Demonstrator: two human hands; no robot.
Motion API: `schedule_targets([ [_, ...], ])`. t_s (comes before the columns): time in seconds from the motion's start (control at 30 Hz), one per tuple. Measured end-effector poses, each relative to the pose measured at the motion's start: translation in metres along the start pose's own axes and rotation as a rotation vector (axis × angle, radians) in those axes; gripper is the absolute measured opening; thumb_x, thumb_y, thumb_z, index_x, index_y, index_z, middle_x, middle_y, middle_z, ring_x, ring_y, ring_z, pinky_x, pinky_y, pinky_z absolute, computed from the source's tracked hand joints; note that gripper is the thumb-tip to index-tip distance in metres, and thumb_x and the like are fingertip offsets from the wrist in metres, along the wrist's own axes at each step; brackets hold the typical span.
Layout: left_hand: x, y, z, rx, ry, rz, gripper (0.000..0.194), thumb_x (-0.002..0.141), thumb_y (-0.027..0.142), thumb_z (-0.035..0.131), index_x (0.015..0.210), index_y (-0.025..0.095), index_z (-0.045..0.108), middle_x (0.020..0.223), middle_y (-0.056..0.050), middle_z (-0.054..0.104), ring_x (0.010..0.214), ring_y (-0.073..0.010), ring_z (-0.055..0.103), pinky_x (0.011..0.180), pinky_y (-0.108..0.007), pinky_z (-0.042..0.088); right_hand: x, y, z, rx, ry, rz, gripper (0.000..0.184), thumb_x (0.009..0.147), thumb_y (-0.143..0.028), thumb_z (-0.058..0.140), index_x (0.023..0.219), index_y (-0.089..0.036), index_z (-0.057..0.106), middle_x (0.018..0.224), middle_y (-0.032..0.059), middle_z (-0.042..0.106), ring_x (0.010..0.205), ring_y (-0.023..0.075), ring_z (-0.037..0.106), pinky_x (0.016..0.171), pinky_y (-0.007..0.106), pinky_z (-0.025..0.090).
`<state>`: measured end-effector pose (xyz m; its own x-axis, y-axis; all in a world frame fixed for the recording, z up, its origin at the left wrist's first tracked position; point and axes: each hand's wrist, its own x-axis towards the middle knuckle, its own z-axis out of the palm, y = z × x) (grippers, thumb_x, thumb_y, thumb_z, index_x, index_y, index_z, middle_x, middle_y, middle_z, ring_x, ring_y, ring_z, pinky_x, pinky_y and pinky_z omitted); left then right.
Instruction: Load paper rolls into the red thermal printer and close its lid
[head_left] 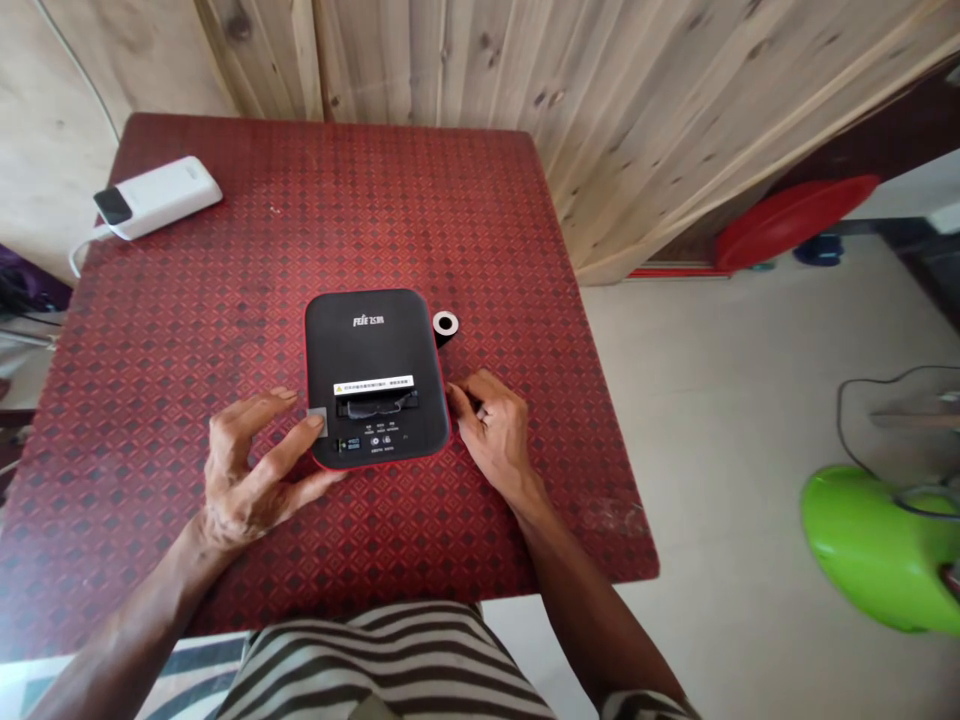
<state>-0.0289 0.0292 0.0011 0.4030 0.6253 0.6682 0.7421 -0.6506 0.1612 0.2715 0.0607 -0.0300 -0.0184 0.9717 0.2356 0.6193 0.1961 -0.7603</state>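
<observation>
A black label printer (375, 355) with a red edge lies on the table, a white warning strip (373, 386) above its slot. My left hand (251, 465) is at its lower left corner with the fingers apart; the index fingertip touches a grey square patch (319, 420) there and the thumb is along the front edge. Against the printer's right side, my right hand (491, 430) has its fingers curled and pressed together. Something small and dark shows between them, too hidden to name. Just beyond that hand, a small paper roll (445, 323) stands beside the printer.
The table (375, 220) has a red patterned top. A white power bank (165, 198) with a cable lies at its far left corner. Wooden panelling (450, 60) rises behind. On the floor to the right are a green plastic stool (862, 540) and a red round item (795, 218).
</observation>
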Motion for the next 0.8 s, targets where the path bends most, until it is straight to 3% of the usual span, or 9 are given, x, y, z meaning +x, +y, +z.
schedule_targets([
  [0.23,0.006,0.006,-0.005,-0.105,-0.101,-0.147,0.039,0.094,0.039,0.076,0.129,0.031,0.061,0.137,-0.004,0.059,0.12,-0.0261,0.067,0.097,-0.048,0.065,-0.001,-0.001,0.0,0.023,0.016,0.0,0.035,0.101,-0.029,0.058,0.067,-0.022,0.057,0.066,-0.0022,0.051,0.06,0.014,0.047,0.061,0.029,0.037],
  [0.37,0.008,0.005,-0.004,-0.207,-0.084,-0.19,0.041,0.092,0.042,0.079,0.128,0.031,0.061,0.135,-0.004,0.06,0.119,-0.0261,0.067,0.096,-0.052,0.066,-0.001,-0.001,0.0,0.019,0.018,0.002,0.035,0.101,-0.029,0.058,0.066,-0.022,0.056,0.066,-0.0028,0.051,0.058,0.0133,0.045,0.061,0.03,0.037],
  [0.63,0.012,0.004,-0.004,-0.283,-0.097,-0.224,0.037,0.093,0.041,0.077,0.124,0.027,0.061,0.129,-0.001,0.062,0.116,-0.0232,0.067,0.096,-0.05,0.062,-0.002,0.001,0.001,0.004,0.025,-0.012,0.039,0.102,-0.036,0.056,0.066,-0.022,0.057,0.065,-0.0021,0.051,0.059,0.0141,0.045,0.063,0.03,0.037],
  [0.8,0.009,0.001,0.0,-0.303,-0.06,-0.186,0.045,0.086,0.042,0.085,0.121,0.027,0.061,0.121,-0.006,0.064,0.109,-0.023,0.068,0.091,-0.046,0.061,-0.002,0.002,0.004,-0.013,0.033,-0.015,0.041,0.103,-0.039,0.055,0.066,-0.022,0.056,0.065,-0.0019,0.051,0.06,0.0142,0.046,0.062,0.03,0.037],
])
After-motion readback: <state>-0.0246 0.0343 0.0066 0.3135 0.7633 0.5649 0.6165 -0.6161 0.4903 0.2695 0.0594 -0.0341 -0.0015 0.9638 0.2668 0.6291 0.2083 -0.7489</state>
